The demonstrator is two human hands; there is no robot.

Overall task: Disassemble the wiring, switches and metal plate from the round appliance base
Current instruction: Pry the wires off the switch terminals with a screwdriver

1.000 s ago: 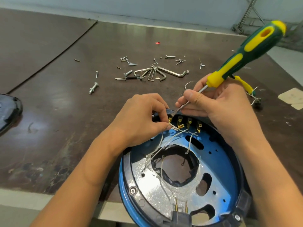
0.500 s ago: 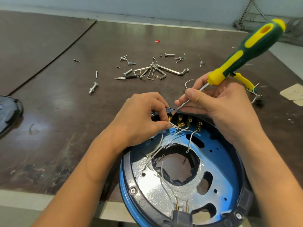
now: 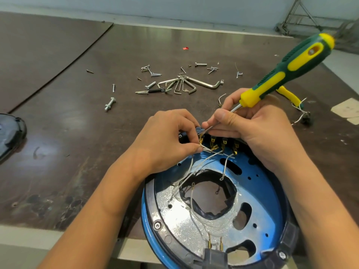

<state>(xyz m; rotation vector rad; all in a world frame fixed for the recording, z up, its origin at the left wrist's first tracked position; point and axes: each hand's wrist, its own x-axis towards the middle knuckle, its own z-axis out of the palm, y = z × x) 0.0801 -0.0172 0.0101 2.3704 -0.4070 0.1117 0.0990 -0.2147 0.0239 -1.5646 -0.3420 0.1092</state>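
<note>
The round blue appliance base (image 3: 272, 193) lies at the table's near edge with a shiny metal plate (image 3: 174, 216) inside and thin white wires (image 3: 196, 167) running to a row of brass terminals (image 3: 223, 144) on a black switch block at its far rim. My left hand (image 3: 165, 140) pinches a white wire at the leftmost terminal. My right hand (image 3: 258, 129) grips a green and yellow screwdriver (image 3: 291, 68) by its shaft, the tip set at that same terminal. A black plug connector (image 3: 214, 255) sits at the near rim.
Loose screws, bolts and a bunch of hex keys (image 3: 186, 84) are scattered on the brown table beyond the base. A yellow-handled tool with removed wires (image 3: 295, 101) lies at the right. A dark round cover (image 3: 9, 131) sits at the left edge.
The screwdriver tip has slid closer to the leftmost terminal, and my right hand has shifted slightly left toward my left hand. The pinch on the wire is unchanged.
</note>
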